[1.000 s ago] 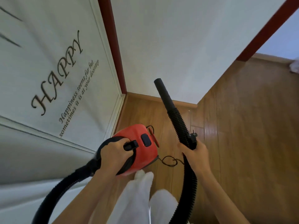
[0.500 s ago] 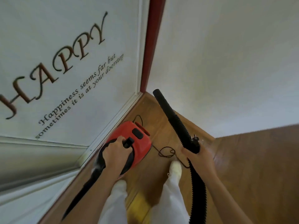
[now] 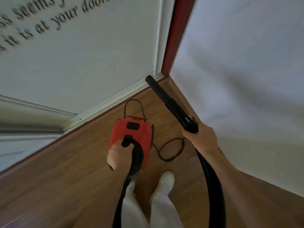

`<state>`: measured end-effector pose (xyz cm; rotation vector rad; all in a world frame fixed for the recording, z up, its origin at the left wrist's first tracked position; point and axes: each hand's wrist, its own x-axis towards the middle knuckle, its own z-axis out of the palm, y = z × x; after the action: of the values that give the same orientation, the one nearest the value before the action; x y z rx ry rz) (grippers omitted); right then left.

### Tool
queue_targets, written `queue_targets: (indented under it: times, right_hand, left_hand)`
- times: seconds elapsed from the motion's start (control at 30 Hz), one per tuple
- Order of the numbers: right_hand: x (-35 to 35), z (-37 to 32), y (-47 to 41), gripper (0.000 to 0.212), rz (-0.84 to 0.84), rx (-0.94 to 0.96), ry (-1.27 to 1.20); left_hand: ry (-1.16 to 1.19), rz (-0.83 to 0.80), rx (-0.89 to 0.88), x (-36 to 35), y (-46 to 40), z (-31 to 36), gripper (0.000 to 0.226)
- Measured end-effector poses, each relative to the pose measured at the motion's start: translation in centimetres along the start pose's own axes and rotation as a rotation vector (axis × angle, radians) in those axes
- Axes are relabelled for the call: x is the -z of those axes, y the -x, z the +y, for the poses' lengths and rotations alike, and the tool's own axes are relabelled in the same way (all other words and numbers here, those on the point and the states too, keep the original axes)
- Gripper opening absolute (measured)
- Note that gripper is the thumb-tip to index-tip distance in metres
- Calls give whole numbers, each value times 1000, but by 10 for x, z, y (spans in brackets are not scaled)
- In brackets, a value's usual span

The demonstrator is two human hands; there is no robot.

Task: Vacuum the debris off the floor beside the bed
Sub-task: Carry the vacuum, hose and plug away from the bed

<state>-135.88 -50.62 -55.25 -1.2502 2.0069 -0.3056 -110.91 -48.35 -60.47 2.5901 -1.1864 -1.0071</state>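
step: carrying gear | left hand (image 3: pixel 120 155) grips red vacuum (image 3: pixel 131 137) handle | right hand (image 3: pixel 201 139) clamps hose (image 3: pixel 174 106) and plug (image 3: pixel 189 120) | next: probably needs a socket

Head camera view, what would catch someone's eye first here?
The red vacuum at centre, carried above the wooden floor by the left hand gripping its black handle. To its right, the right hand holds the black hose nozzle, angled toward the corner. Blurred dark lettering crosses the white panel upper left.
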Motion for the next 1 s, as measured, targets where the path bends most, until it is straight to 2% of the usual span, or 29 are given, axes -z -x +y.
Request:
queue_targets:
  times: [0.17,0.37,0.47,0.67,0.8,1.0]
  right_hand:
    - [-59,48,-56,45,-115,105,132]
    - [-121,91,-111,56,-177,112,266]
    - [-143,109,-136,57,-172,92,301]
    - [-188,129,-162,58,-90,90,207]
    - [-222,138,-175,58,-65,115,247]
    - [-267,164,-193,39,-59,63,172]
  left_hand:
    - [132,-2,138,-78,-11,-6,13]
    - [297,28,280,-140,-43,-19,15]
    - [363,33,282,-167,-55,-27,22]
    - [419,12,305,-197,-81,-50,33]
    - [385,-26,263,-205,-98,-67,29]
    - [377,-15,223,-221,-110,-83,14]
